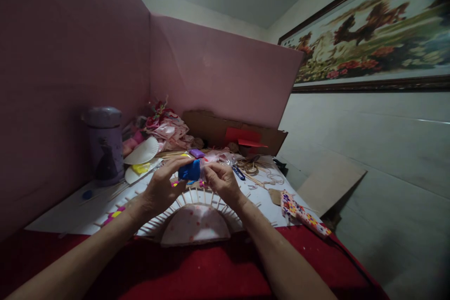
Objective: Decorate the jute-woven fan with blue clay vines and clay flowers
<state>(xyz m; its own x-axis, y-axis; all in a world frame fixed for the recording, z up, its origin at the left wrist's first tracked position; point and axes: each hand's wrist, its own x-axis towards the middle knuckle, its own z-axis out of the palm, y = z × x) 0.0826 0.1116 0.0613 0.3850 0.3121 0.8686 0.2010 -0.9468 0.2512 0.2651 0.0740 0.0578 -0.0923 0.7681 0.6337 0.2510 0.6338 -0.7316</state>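
A small blue packet [189, 171], like soft clay in clear plastic, is held up between both hands. My left hand [162, 182] grips its left side between thumb and fingers. My right hand [222, 182] pinches the clear wrapper at its right end. Below them lies a half-round craft piece [197, 223] with a spotted pale centre and thin wooden sticks fanning out over a white ribbed rim. Pink and yellow bits [114, 214] sit on its left side. The part of the fan behind my hands is hidden.
A lilac flask [105, 147] stands at the left by the pink board [221, 65]. Behind the hands are a purple packet [197, 153], pink wrappings [170, 131] and a blue cutter [238, 172]. A flower-patterned glue gun [304, 215] with a cord lies at right on red cloth [197, 272].
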